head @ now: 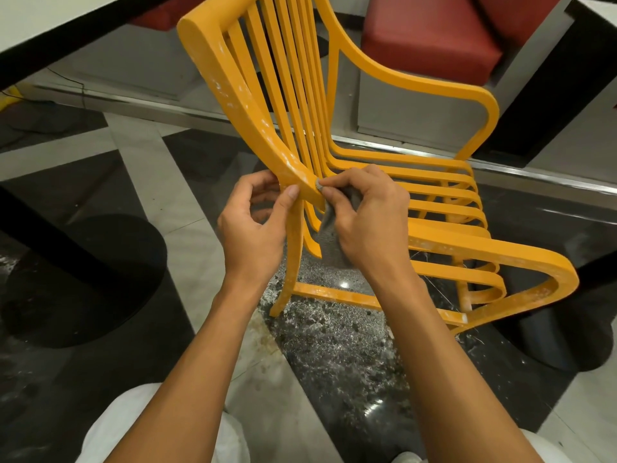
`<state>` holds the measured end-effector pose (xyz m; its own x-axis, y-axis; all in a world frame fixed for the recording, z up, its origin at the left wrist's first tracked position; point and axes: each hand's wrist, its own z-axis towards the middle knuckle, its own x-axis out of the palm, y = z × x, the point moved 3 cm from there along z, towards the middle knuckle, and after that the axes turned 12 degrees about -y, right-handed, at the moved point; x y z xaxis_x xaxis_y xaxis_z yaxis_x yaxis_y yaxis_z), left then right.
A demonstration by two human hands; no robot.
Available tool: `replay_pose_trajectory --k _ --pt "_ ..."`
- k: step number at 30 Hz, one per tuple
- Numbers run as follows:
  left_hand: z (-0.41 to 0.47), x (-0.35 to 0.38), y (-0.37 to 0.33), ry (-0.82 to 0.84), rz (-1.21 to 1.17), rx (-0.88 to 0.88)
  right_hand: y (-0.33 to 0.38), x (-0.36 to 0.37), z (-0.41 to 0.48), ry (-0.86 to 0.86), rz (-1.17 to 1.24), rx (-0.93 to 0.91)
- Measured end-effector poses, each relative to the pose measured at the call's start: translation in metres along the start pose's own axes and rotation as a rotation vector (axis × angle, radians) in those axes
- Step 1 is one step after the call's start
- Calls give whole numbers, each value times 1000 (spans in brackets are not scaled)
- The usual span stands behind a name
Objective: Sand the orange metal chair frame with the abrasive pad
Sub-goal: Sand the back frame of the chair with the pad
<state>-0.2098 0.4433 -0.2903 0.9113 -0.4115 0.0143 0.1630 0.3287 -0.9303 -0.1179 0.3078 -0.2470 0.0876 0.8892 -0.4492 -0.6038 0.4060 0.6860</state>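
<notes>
Right grip pinches abrasive pad against chair frame — left grip curled round frame.

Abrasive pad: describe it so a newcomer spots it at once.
Start at the orange chair frame in mid-picture and follow its near back rail down to the right hand. The abrasive pad is the limp grey sheet that hand grips against the rail, the only grey, cloth-like thing among orange bars.

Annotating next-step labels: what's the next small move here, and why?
Probably a short pad stroke along the frame at its lower bend. The right hand already pinches the pad against that bend, the left hand grips the frame beside it, and whitish marks show there.
</notes>
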Motion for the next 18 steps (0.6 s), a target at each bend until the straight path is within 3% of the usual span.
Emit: replay_pose_trajectory --k 18 --pt "1 -1 1 -18 -25 -8 18 12 7 -7 44 -21"
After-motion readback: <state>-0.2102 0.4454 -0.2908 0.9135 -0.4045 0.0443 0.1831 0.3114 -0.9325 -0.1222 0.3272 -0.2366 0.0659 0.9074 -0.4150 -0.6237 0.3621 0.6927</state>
